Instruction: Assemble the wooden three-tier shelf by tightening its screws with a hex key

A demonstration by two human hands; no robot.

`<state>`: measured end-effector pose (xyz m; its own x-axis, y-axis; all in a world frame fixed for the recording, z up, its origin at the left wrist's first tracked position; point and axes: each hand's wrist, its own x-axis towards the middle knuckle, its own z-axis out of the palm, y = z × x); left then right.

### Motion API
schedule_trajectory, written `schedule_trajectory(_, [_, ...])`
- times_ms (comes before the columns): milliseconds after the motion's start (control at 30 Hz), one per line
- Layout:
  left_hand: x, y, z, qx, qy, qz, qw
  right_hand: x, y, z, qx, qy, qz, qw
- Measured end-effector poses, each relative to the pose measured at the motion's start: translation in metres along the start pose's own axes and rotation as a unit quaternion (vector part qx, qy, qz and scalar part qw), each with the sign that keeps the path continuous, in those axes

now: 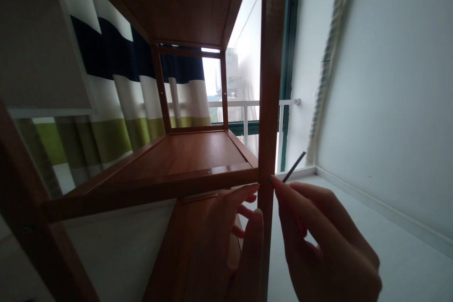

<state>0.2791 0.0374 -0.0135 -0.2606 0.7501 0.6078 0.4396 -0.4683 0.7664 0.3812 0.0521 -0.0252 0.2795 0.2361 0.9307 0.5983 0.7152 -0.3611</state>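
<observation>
Dark rod (pixel 295 166) juts from right fingers (pixel 287 193), perhaps touching the post (pixel 272 80).

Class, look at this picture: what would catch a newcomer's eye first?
The reddish-brown wooden shelf fills the centre, its near post standing against the bright window side. Low in front, the right hand pinches a thin dark rod beside that post, the left hand opposite. Behind, at left, hangs a boldly striped curtain.
</observation>
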Motion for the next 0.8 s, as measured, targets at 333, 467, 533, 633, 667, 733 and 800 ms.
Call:
schedule_trajectory(333, [0.001, 0.0, -0.002, 0.007, -0.014, 0.001, 1.0, 0.0, 0.004, 0.001, -0.25, 0.061, -0.118, 0.959])
schedule_trajectory(467, [0.002, 0.0, -0.002, 0.008, -0.016, 0.002, 1.0, 0.005, 0.007, 0.0, -0.213, 0.038, -0.185, 0.959])
schedule_trajectory(533, [0.002, 0.001, -0.002, 0.007, -0.018, 0.006, 1.0, 0.007, 0.008, 0.0, -0.197, 0.026, -0.19, 0.962])
schedule_trajectory(633, [0.002, 0.002, -0.003, 0.003, -0.02, 0.013, 1.0, 0.007, 0.01, 0.0, -0.189, 0.046, -0.175, 0.965])
schedule_trajectory(667, [0.002, 0.002, -0.003, 0.002, -0.022, 0.016, 1.0, 0.006, 0.01, 0.0, -0.186, 0.055, -0.169, 0.966])
schedule_trajectory(733, [0.002, 0.002, -0.003, 0.0, -0.025, 0.022, 0.999, 0.007, 0.01, 0.0, -0.178, 0.064, -0.158, 0.969])
schedule_trajectory(800, [0.002, 0.001, -0.003, -0.001, -0.028, 0.027, 0.999, 0.008, 0.008, 0.0, -0.172, 0.065, -0.151, 0.971])
